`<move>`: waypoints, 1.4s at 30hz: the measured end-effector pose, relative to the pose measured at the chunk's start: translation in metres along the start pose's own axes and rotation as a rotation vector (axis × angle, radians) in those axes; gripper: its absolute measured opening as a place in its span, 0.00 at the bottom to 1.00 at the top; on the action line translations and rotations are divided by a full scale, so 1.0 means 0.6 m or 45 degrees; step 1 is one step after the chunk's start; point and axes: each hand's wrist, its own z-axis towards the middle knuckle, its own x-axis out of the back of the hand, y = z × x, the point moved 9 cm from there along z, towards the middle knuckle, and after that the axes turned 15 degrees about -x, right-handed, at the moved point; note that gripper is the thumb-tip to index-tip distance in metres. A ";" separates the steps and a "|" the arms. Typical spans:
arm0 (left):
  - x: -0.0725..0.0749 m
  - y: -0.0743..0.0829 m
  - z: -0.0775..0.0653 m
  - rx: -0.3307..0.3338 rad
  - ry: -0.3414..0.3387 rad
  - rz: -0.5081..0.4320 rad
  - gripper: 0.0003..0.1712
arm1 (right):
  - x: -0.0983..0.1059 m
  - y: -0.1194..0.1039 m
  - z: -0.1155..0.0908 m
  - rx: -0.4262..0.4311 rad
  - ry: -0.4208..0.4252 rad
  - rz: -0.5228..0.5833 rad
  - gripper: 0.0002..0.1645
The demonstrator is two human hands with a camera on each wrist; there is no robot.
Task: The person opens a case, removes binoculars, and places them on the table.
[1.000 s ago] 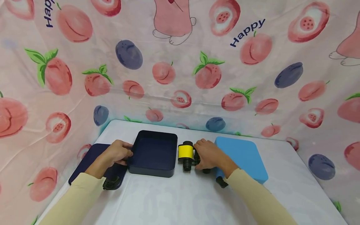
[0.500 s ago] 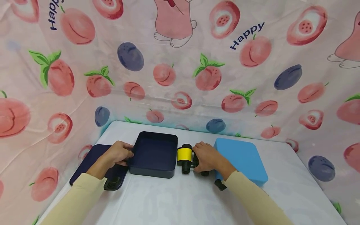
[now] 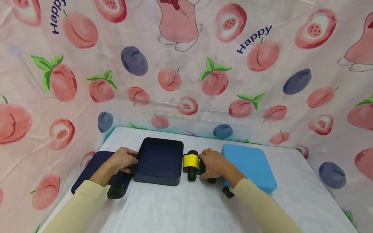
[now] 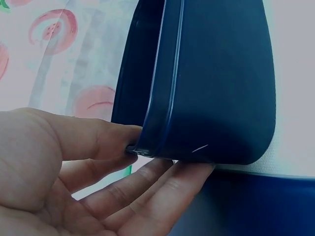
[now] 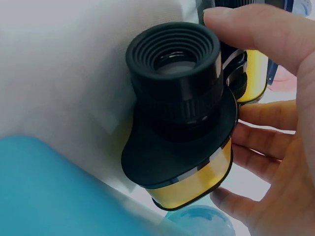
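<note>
In the head view my left hand (image 3: 123, 160) is at the left wall of an empty dark navy box (image 3: 158, 161). The left wrist view shows its thumb and fingers pinching the box's rim (image 4: 165, 73) at a corner. My right hand (image 3: 214, 164) grips a pair of black binoculars with yellow bands (image 3: 190, 160), just right of the box. Close up in the right wrist view, one ribbed eyepiece (image 5: 174, 54) faces the camera, with the thumb on one side and the fingers round the other. The hand hides the right barrel in the head view.
A flat dark navy panel (image 3: 99, 165) lies under the left forearm, a black slotted piece (image 3: 116, 191) at its near end. Right of the binoculars sits a light blue box (image 3: 249, 165); a short black object (image 3: 228, 192) pokes out by the right cuff. Fruit-print cloth rises behind the white table (image 3: 180, 210).
The binoculars and right hand have shifted slightly left and nearer. The left hand keeps its hold on the navy box. The head view has tilted up a little.
</note>
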 end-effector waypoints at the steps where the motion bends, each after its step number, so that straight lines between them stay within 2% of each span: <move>1: -0.001 0.001 0.000 -0.005 -0.003 0.004 0.32 | 0.000 0.001 -0.001 0.001 -0.002 0.009 0.54; 6: -0.004 0.010 0.003 -0.052 -0.004 0.069 0.33 | 0.015 0.006 -0.011 0.015 0.012 0.099 0.56; 8: -0.004 0.020 0.004 -0.092 0.000 0.155 0.32 | 0.028 0.008 -0.017 0.033 0.041 0.148 0.55; 10: -0.001 0.035 0.003 -0.144 0.026 0.295 0.31 | 0.040 0.008 -0.024 0.056 0.076 0.190 0.54; 15: -0.003 0.095 -0.007 -0.281 0.138 0.630 0.35 | 0.065 0.010 -0.043 0.073 0.154 0.211 0.53; 18: -0.018 0.140 -0.014 -0.377 0.192 0.733 0.39 | 0.079 0.010 -0.053 0.062 0.193 0.225 0.54; 21: -0.039 0.176 -0.018 -0.433 0.209 0.823 0.43 | 0.091 0.010 -0.063 0.054 0.229 0.239 0.54; 30: -0.098 0.243 -0.015 -0.422 0.174 0.964 0.48 | 0.125 0.021 -0.080 -0.058 0.325 0.215 0.55; 37: -0.138 0.264 -0.007 -0.359 0.080 1.027 0.52 | 0.128 0.032 -0.088 -0.104 0.319 0.184 0.55; 42: -0.161 0.277 -0.001 -0.375 0.068 1.038 0.52 | 0.127 0.042 -0.092 -0.124 0.342 0.175 0.55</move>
